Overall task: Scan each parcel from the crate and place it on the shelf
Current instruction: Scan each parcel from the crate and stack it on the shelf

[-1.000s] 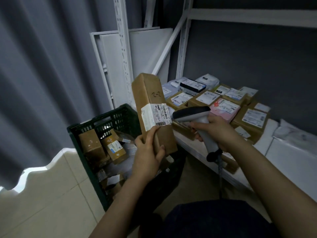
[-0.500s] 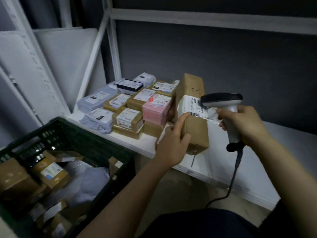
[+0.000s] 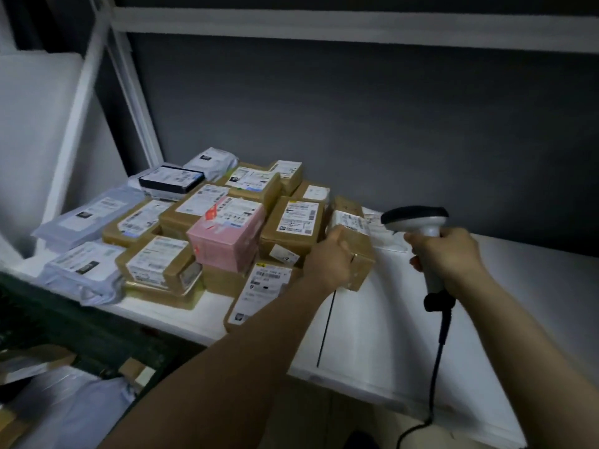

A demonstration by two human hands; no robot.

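Observation:
My left hand [image 3: 329,262] grips the near end of a long brown cardboard parcel [image 3: 355,238] with a white label. The parcel lies on the white shelf [image 3: 372,335], against the right side of the stacked parcels. My right hand [image 3: 449,254] holds a grey barcode scanner [image 3: 418,222] by its handle, just right of the parcel, head pointing left; its black cable hangs down. The dark green crate [image 3: 74,322] sits at the lower left with brown boxes and a pale mailer bag inside.
Several labelled brown boxes, a pink box [image 3: 227,236], grey mailer bags [image 3: 87,215] and a black-edged packet [image 3: 170,183] crowd the shelf's left half. White uprights [image 3: 133,79] and an upper shelf beam [image 3: 324,25] frame it. The shelf's right half is bare white board.
The long parcel went from upright beside the crate, across to the shelf, and now lies beside the pile. The view swung right; the scanner stayed in my right hand.

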